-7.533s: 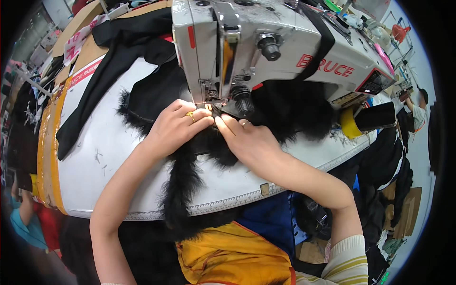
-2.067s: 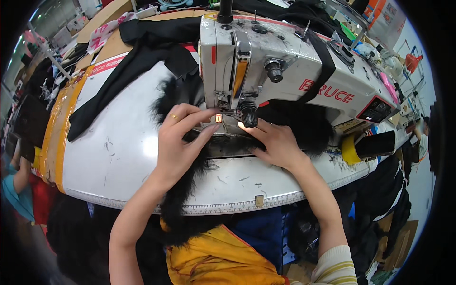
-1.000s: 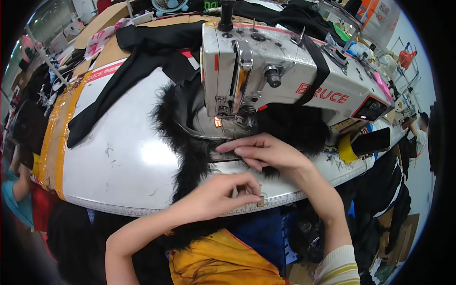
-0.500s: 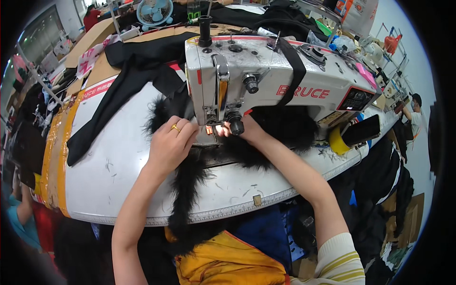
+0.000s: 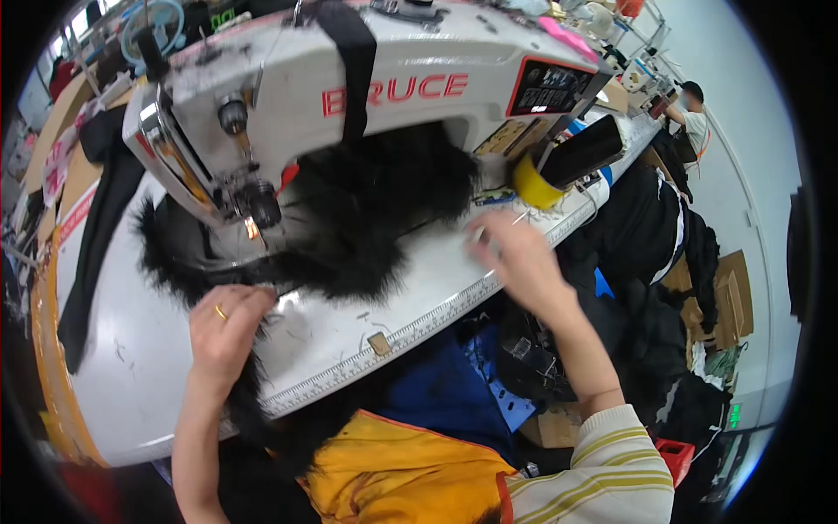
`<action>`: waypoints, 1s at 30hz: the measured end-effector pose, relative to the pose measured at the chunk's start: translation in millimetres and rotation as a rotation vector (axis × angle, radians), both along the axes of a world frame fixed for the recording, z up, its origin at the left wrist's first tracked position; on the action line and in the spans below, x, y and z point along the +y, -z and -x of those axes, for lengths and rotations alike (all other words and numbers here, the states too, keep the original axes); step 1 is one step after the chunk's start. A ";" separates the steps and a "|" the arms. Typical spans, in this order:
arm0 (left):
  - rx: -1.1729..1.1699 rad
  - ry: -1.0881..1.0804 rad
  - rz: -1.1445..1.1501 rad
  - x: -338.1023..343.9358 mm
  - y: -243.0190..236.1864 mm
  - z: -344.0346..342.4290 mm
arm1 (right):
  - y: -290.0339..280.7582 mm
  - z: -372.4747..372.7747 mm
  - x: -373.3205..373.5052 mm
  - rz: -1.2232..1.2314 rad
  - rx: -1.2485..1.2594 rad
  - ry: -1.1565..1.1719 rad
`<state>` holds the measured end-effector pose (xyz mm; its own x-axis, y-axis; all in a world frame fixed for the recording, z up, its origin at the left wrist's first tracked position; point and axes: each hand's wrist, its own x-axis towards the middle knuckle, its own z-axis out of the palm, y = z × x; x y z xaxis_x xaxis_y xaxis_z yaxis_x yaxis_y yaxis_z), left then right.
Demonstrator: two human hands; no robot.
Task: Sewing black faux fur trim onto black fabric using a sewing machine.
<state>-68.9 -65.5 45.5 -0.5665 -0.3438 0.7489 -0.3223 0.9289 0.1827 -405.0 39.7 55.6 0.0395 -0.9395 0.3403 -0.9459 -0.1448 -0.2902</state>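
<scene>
Black fabric with a furry edge lies under and in front of the white sewing machine, bunched below its arm. My left hand, with a ring on it, is closed on the fabric's near edge, just in front of the lit needle area. A furry strip hangs from there over the table edge. My right hand is off the fabric, over the table's right part near a yellow tape roll. Motion smears its fingers, so whether it holds anything is unclear.
A black item stands by the tape roll. The measuring tape runs along the table's front edge. Black cloth lies at the left. Dark garments are heaped at right, and a person works beyond them.
My right hand has left the needle area and moved right toward the tape roll. My left hand now grips the fabric nearer the front edge. The view has swung right.
</scene>
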 end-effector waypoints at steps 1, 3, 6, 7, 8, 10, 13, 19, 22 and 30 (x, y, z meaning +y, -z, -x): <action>-0.050 -0.010 -0.020 -1.4 4.5 -2.2 | 4.7 17.2 -8.1 0.139 0.228 0.064; -0.085 -0.029 -0.017 -2.3 13.8 -7.5 | 15.2 40.9 -27.1 0.090 0.409 0.007; -0.054 -0.087 -0.044 -2.5 21.0 -13.3 | 21.0 56.3 -30.0 0.264 0.425 -0.118; -0.001 -0.099 -0.005 -2.5 21.5 -13.8 | 17.2 58.7 -26.6 0.248 0.362 -0.122; 0.015 -0.139 -0.019 -3.0 21.4 -13.9 | 13.9 56.3 -17.9 0.185 0.248 -0.045; 0.076 -0.135 0.000 -3.4 19.6 -13.4 | 4.7 44.0 -2.0 0.280 0.043 -0.063; 0.111 -0.134 -0.005 -2.1 15.8 -12.8 | -7.6 -0.2 15.3 0.004 -0.459 0.017; 0.111 -0.116 0.025 0.4 15.4 -15.5 | -14.0 -119.1 -40.3 0.075 0.018 -0.398; 0.124 -0.123 0.013 1.9 16.2 -18.6 | -16.9 -135.5 -49.2 0.174 0.105 -0.411; -0.010 -0.212 -0.174 -42.6 3.9 -29.5 | -3.5 -1.7 -3.5 0.089 0.075 -0.045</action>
<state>-39.4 -108.1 41.7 -0.4754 -0.5786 0.6627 -0.5089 0.7953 0.3293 -403.2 36.2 59.1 0.1089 -0.9023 0.4170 -0.9564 -0.2095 -0.2034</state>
